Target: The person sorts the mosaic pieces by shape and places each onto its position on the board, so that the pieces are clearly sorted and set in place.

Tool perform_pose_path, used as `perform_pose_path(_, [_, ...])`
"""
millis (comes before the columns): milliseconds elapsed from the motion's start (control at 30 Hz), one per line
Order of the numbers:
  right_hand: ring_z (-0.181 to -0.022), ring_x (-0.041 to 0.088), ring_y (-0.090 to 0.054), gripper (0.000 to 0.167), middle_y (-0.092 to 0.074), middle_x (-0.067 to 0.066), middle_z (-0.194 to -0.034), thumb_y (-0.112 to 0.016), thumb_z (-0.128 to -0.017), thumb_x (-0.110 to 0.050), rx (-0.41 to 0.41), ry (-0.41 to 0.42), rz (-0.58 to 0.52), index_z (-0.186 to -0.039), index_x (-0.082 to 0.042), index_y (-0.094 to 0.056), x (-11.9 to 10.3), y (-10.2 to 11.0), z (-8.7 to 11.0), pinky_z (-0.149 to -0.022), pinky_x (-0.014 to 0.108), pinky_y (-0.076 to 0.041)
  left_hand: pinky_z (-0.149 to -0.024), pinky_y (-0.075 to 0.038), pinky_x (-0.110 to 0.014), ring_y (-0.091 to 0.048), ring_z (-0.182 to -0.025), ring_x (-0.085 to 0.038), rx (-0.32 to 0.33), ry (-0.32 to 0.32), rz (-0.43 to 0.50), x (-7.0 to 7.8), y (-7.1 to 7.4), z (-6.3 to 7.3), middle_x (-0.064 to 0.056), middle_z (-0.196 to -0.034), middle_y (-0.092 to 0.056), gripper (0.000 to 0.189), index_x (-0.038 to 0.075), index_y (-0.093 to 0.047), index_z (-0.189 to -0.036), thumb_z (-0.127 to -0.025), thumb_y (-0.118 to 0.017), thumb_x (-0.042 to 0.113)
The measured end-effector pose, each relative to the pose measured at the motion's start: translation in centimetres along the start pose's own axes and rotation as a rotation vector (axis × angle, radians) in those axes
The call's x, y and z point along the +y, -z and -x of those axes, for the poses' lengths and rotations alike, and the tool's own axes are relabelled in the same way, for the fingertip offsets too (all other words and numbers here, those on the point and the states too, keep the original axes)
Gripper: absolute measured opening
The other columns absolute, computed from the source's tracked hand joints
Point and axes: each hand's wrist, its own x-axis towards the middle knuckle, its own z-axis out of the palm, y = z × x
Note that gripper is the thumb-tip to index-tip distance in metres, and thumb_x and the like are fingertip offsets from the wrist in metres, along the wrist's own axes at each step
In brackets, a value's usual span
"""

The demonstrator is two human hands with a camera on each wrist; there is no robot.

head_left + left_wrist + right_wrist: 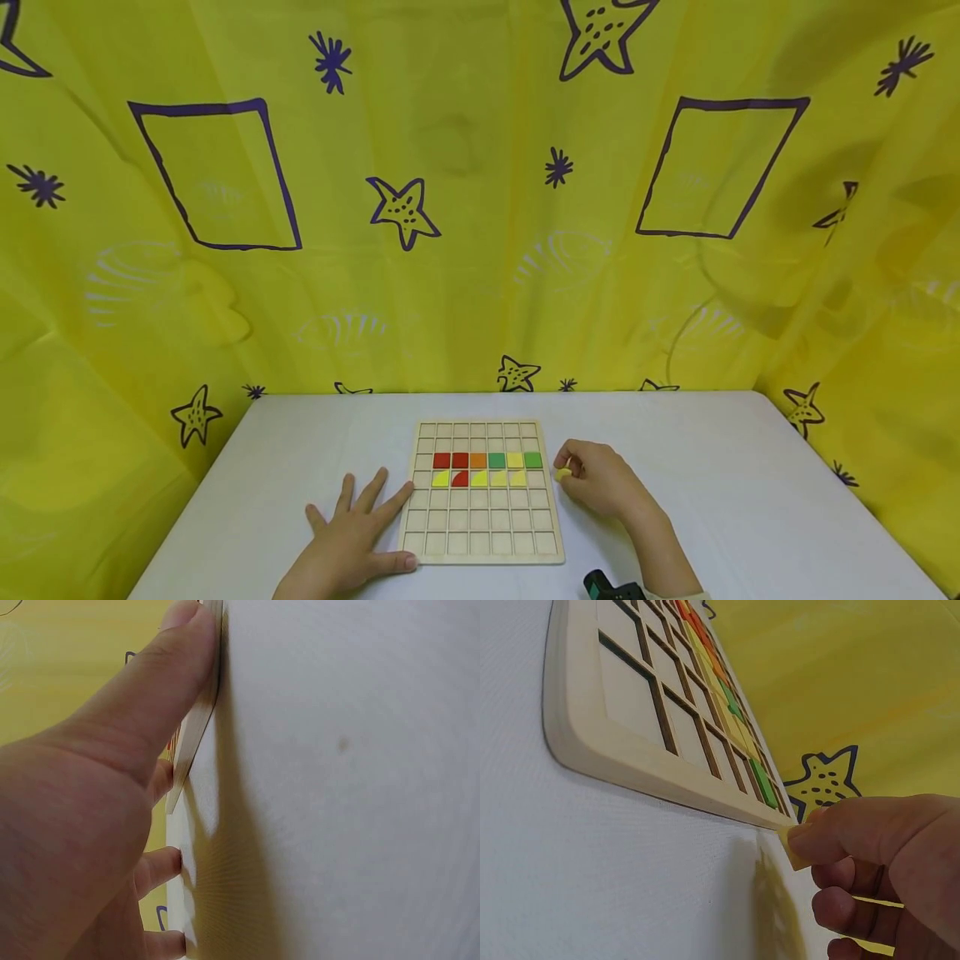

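Observation:
A pale wooden grid board [480,522] lies on the table, holding two rows of coloured tiles. Its farther row has red squares [451,460], then orange [477,460], teal, yellow and green. In the nearer row, tiles with curved edges are yellow [480,479], apart from one red [461,479]. Fingers spread, my left hand [348,537] rests at the board's left side, its thumb [161,671] and index fingertip against the edge. Just off the right edge, my right hand [602,481] pinches a small yellow tile [795,850] between thumb and finger; part of it is covered.
The board stands on a white-covered table [292,450]. Yellow curtains [465,308] with dark star drawings hang behind and at both sides. A black device [611,587] shows near the right forearm at the bottom edge.

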Motion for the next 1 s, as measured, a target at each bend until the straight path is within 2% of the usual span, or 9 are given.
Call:
perform_pose_path(467, [-0.066,0.012,-0.047,0.020,-0.052,-0.005,-0.071,-0.067,-0.079,-0.001,0.013,0.046,-0.013,-0.087,-0.019,-0.068,-0.33,-0.10,-0.12,-0.061,0.027,-0.039,-0.087,0.001,-0.093,-0.013,-0.142,-0.064,-0.013,0.008,0.019,-0.01,0.10,-0.06,-0.015,-0.161,-0.031,0.101,0.034,-0.043,-0.151,-0.065,-0.067,0.081])
perform_pose_path(800, [-0.066,0.011,-0.046,0.019,-0.049,-0.005,-0.071,-0.067,-0.081,0.000,0.052,0.063,-0.015,-0.085,-0.018,-0.064,-0.47,-0.15,-0.12,-0.061,0.026,-0.038,-0.086,0.001,-0.093,-0.012,-0.142,-0.064,-0.005,-0.003,0.024,-0.11,-0.03,-0.05,-0.015,-0.162,-0.030,0.102,0.034,-0.042,-0.151,-0.064,-0.066,0.081])
perform_pose_path(1000, [-0.067,0.011,-0.048,0.020,-0.055,-0.005,-0.077,-0.067,-0.082,0.001,0.060,0.062,-0.032,-0.085,-0.018,-0.066,-0.26,-0.41,-0.22,-0.063,0.027,-0.041,-0.086,0.001,-0.093,-0.012,-0.142,-0.064,0.002,-0.010,0.021,-0.20,-0.10,0.05,-0.015,-0.162,-0.029,0.102,0.033,-0.042,-0.152,-0.064,-0.065,0.081])
